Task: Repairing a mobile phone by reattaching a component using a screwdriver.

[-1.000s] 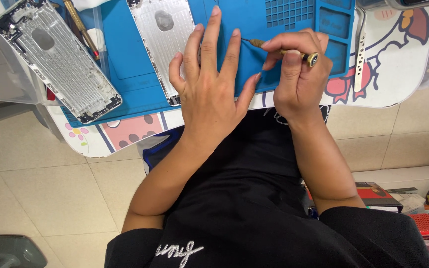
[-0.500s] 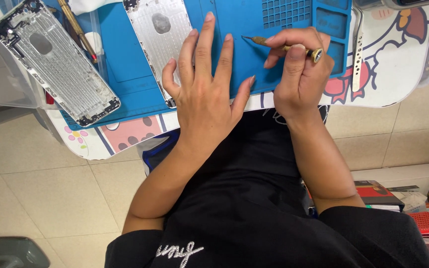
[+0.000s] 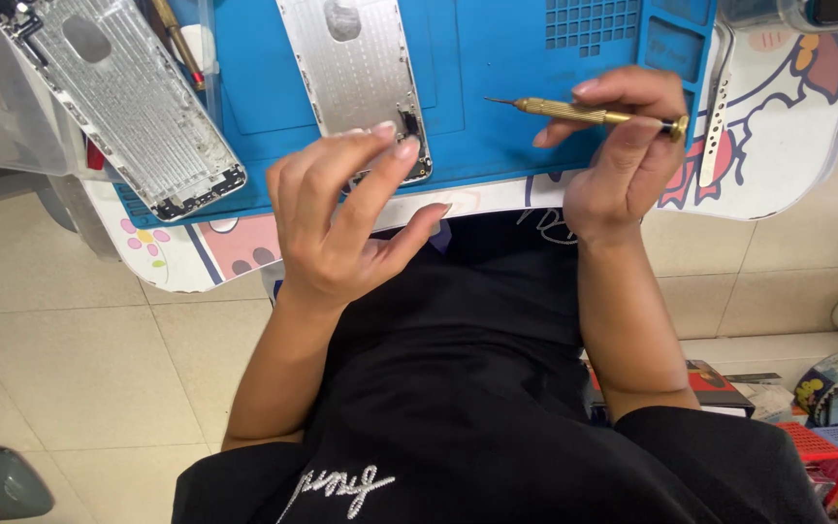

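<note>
Setting: pale tiled floor below a small table (image 3: 778, 184) with a cartoon-printed top, seen from above; the person's lap in black cloth fills the lower frame.
Screwdriver: slim brass precision screwdriver (image 3: 574, 112), knurled shaft, fine dark tip pointing left, held level just above the blue mat (image 3: 497, 107).
Right hand: right hand (image 3: 623, 155), fingers pinched round the screwdriver's rear end, thumb beneath.
Left hand: left hand (image 3: 341, 223), fingers loosely curled and holding nothing; fingertips hover at the lower end of the middle phone housing (image 3: 356, 82).
Middle phone housing: bare silver metal shell, flat, rounded corners, dark fitting at its lower right corner.
Second housing: second housing (image 3: 118, 107), inside face up, ribbed grey metal, lying askew over the mat's left edge.
Mat: matte blue, rubbery-looking, with a grid of small square cells at upper right.
Risk: judged from the raised tip, a slip could scratch the soft metal; a loosened screw might roll off the mat's near edge to the floor.
</note>
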